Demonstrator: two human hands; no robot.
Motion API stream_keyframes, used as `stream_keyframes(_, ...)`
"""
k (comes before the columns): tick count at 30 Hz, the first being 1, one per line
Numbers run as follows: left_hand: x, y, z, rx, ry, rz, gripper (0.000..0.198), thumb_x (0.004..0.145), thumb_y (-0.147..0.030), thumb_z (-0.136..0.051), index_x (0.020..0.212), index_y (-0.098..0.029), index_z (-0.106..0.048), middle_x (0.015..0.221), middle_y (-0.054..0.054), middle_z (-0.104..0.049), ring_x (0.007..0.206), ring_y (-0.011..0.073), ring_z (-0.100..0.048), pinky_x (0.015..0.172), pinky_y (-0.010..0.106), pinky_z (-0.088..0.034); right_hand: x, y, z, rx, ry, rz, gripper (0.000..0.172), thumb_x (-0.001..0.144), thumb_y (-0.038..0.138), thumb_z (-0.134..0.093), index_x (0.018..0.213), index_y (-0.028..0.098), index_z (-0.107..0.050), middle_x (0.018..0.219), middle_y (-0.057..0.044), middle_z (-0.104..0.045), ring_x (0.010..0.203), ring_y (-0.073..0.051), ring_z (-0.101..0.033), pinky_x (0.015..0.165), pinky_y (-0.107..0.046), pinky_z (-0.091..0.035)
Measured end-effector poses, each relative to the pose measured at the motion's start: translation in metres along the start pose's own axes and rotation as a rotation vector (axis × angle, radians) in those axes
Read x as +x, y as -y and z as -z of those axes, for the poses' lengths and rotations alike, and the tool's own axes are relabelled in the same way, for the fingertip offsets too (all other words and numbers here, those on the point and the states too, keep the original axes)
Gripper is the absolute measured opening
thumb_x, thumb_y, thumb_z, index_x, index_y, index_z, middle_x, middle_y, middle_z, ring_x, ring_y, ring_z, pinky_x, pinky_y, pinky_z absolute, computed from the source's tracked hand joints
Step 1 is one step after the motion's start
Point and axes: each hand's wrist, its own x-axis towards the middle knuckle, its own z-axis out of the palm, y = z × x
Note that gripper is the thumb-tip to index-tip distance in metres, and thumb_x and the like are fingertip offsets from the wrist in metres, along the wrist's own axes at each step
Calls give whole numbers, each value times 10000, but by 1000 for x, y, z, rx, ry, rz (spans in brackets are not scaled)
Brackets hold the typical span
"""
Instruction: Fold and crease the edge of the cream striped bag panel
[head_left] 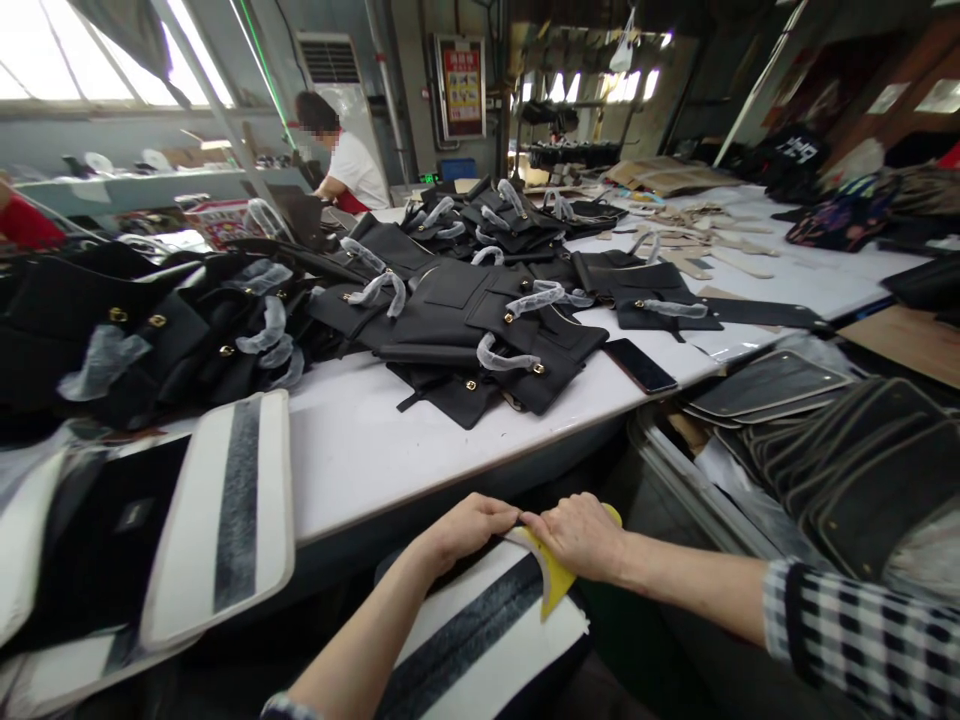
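Note:
Just below the table's front edge, a white panel (457,650) with a dark grey stripe lies tilted near my lap. My left hand (472,525) is closed at the panel's upper edge, its fingertips pinching there. Close beside it, my right hand (581,538) is wrapped around a curved yellow piece (559,588) with a pale edge, at the panel's upper right corner. The thumbs nearly meet. Whether the yellow piece is joined to the panel, I cannot tell. What lies under the fingers is hidden.
Black bags (465,310) with plastic-wrapped handles are heaped on the white table (352,460). A phone (641,365) lies near its edge. Similar striped panels (274,500) stand at left; dark panels (847,470) fill a bin at right. A person (356,165) works behind.

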Motion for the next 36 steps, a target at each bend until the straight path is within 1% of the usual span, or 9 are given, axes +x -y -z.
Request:
stream_keyframes(5,6,4,-2,-110,-3,53,445,725,-469,-665,1002,-135,-763,816,52,-725,733,203,-606,712,323,-477,-1,-2,-2,123,15,-31,666,1020,482,-234,735,155,-739,762,-169,-731,737,-306,-706,678,-368,-470)
stream_keyframes(12,6,5,4,-146,-59,64,431,684,-465,-705,982,-161,-773,933,60,-745,827,219,-634,802,336,-488,-9,-23,-14,403,92,-96,891,1012,506,40,623,150,-678,562,-58,-660,495,-154,-613,444,-228,-391)
stream_keyframes(16,8,7,5,-78,-53,77,372,715,-493,-668,841,-164,-784,763,33,-721,672,190,-597,688,322,-474,-8,-18,-17,341,-2,-177,810,1019,517,-36,694,172,-694,703,-86,-713,670,-204,-676,572,-272,-428)
stream_keyframes(19,-1,8,13,-7,-104,88,283,690,-466,-705,733,-196,-779,637,8,-676,630,188,-569,657,314,-444,-1,-12,-15,264,-22,-110,701,1015,490,-114,826,192,-719,787,-108,-729,764,-251,-688,664,-324,-446)
stream_keyframes(23,-45,13,47,-12,-241,95,237,626,-434,-797,773,-249,-786,749,3,-724,781,221,-611,791,318,-436,13,-22,-8,245,-34,58,590,976,519,-212,901,233,-723,826,-97,-730,819,-290,-674,707,-364,-469)
stream_keyframes(27,-128,37,82,-170,-480,121,382,752,-525,-703,936,-197,-769,936,45,-743,923,231,-637,892,324,-430,40,-26,6,410,-54,122,573,959,602,-280,832,258,-720,784,-64,-732,760,-269,-671,616,-316,-475)
stream_keyframes(29,-168,59,83,-292,-631,147,482,814,-568,-626,1076,-174,-719,1082,77,-719,1014,227,-634,923,323,-431,55,-7,16,473,-33,161,584,948,632,-299,749,248,-691,729,-56,-717,696,-255,-657,560,-304,-444)
stream_keyframes(32,-207,98,59,-506,-841,230,583,848,-600,-564,1237,-167,-606,1245,119,-650,1086,225,-622,926,338,-447,74,48,27,430,8,215,617,947,660,-284,610,238,-583,623,-29,-662,600,-216,-614,540,-295,-379)
stream_keyframes(36,-208,134,6,-803,-910,302,578,792,-657,-585,1041,-142,-664,1002,119,-725,888,253,-679,808,375,-514,94,140,28,205,-16,404,624,988,597,-256,607,219,-574,645,-39,-664,646,-210,-618,613,-312,-332)
